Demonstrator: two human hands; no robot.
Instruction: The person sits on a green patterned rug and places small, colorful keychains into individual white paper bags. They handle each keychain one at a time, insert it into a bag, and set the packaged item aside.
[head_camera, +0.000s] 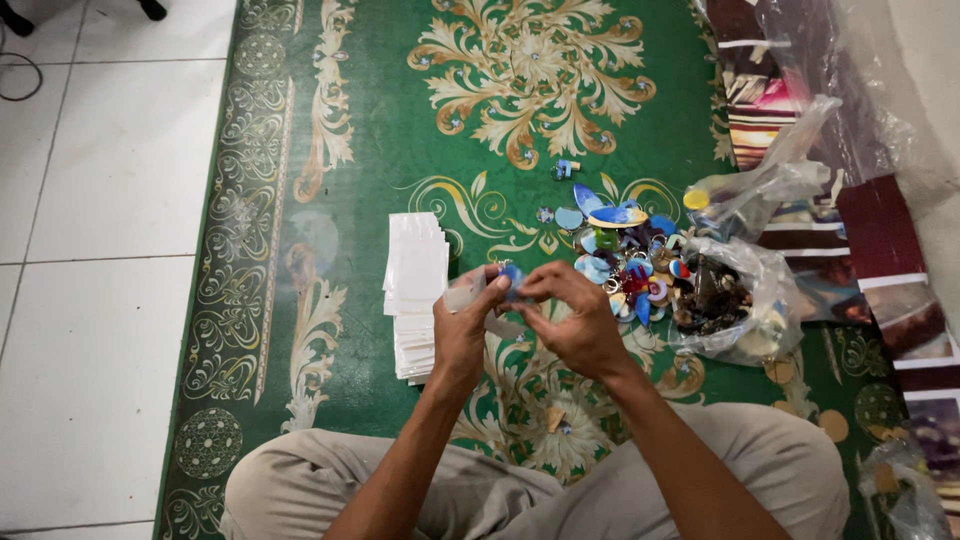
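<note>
While both hands meet at frame centre, I note the left hand (462, 325) pinching a clear sleeve (462, 296) between thumb and fingers, with a blue keychain (511, 276) at its upper edge. My right hand (572, 318) has fingertips pressed together on that keychain from the right. I cannot tell whether the keychain is inside the sleeve or only against it. Just left of the hands lies a stack of white sleeves (416, 290) on the green carpet (380, 120). Right of the hands sits a pile of coloured keychains (625, 255), touching a clear bag (735, 300) of dark pieces. A second bag (765, 185) lies above it, upper right. White tiles (100, 250) fill the left.
</note>
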